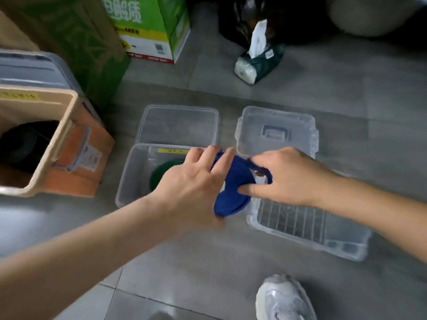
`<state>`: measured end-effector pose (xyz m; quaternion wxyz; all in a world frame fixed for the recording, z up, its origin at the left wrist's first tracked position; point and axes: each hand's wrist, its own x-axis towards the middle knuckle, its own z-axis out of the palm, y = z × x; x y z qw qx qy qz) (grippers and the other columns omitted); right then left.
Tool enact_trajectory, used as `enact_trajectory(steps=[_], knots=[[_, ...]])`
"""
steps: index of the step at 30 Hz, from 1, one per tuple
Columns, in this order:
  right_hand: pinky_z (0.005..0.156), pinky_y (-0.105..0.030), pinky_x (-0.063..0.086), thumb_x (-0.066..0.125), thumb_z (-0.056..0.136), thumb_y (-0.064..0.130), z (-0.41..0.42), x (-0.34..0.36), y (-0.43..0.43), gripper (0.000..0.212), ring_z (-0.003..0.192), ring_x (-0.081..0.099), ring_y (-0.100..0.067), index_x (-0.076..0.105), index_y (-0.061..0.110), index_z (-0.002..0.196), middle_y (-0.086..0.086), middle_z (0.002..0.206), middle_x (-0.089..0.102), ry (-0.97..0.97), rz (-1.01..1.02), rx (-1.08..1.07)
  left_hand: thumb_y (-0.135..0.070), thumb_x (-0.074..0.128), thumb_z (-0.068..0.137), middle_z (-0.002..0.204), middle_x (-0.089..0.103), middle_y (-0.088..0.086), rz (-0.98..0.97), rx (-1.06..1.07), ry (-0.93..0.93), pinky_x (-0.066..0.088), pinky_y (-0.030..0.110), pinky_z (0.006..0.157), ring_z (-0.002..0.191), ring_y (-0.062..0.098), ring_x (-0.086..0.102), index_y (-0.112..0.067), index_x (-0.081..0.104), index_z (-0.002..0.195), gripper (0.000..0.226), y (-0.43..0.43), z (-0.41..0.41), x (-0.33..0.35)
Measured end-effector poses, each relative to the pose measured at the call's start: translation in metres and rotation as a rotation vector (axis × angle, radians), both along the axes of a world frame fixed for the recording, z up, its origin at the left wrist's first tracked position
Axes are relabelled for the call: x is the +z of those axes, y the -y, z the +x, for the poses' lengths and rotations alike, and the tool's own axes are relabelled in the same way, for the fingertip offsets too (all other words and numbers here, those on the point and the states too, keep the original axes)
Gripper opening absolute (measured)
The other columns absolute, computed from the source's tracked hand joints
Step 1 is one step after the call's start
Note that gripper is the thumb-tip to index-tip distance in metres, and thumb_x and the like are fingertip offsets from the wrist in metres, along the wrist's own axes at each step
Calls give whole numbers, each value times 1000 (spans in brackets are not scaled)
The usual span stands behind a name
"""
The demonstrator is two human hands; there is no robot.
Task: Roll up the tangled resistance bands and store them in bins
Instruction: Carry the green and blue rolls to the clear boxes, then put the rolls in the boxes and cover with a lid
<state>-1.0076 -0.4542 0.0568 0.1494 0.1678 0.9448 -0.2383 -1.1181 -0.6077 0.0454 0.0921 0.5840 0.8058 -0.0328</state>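
A rolled blue resistance band (233, 188) hangs in the air between two clear plastic bins on the grey floor. My left hand (196, 181) grips the roll from the left, fingers curled over its top. My right hand (284, 176) pinches the band's loose end at the right side of the roll. The left clear bin (129, 176) holds a rolled green band (161, 174), partly hidden by my left hand. The right clear bin (307, 229) lies under my right forearm.
Two clear lids (178, 123) (275, 130) lie behind the bins. A beige bin (37, 139) with a black roll stands at left beside an orange box (80, 162). Green cartons (147, 26) and a tissue pack (258, 58) sit at the back. A grey shoe (284, 299) is below.
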Motion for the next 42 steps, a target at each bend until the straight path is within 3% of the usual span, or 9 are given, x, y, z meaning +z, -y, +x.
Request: enact_trajectory(steps=[4,12,15,19,23,27,34,38,42], knots=[[58,-25,43,64,70,64,51,-7,-7,46,65,52,-6,51,21,79,11,70,55,1,-48,-345,-49,70,54,135,30,-1,44,-186,61,52,33,74,116,24,38,-26,-11,135,117,-48,40,-5],[66,-39,54,78,67,25,119,-68,-45,20,70,69,-19,69,13,80,-5,73,72,-28,-537,-807,-60,70,65,152,18,-5,64,-168,469,33,23,103,137,15,23,-19,2,150,116,-59,86,-55],[61,-37,50,78,71,21,124,-92,-50,28,67,64,-23,66,-1,84,-20,82,70,-31,-637,-945,-78,58,56,153,20,11,68,-172,353,31,43,111,141,31,23,-12,8,148,124,-54,79,-83],[71,-41,56,78,75,29,128,-113,-67,33,80,68,-26,65,3,88,-13,86,70,-18,-629,-1091,-78,58,57,153,-27,6,-159,-63,373,23,40,116,146,29,2,-27,-25,144,130,-49,72,-100],[58,-31,47,72,80,27,122,-130,-63,31,67,57,-23,56,0,81,-10,72,59,57,-507,-1046,-58,68,72,149,-30,6,-140,-116,353,49,33,74,124,27,49,-9,50,119,70,-42,75,-103],[49,-26,32,62,88,29,116,-149,-48,25,59,44,-14,51,7,87,-4,75,51,246,-276,-851,-54,78,62,154,9,23,-129,-155,335,49,29,45,97,29,65,-13,54,72,49,-34,71,-106],[86,-30,48,59,89,42,115,-151,-45,53,106,55,-25,47,1,121,-16,136,38,390,23,-544,-67,64,59,150,26,24,-57,-146,250,58,34,68,107,33,61,-9,60,103,73,-32,70,-110],[84,-30,47,58,88,46,114,-132,-48,58,104,55,-25,47,1,122,-13,126,47,356,55,-524,-78,52,63,158,-6,9,-106,-110,296,33,38,109,141,31,23,-13,25,145,108,-35,67,-108],[67,-33,51,60,87,37,113,-101,-63,32,73,66,-19,68,7,84,-5,80,70,-1,-37,-650,-85,18,70,159,1,6,7,-27,389,21,32,114,144,22,13,-11,8,150,109,-45,58,-94]])
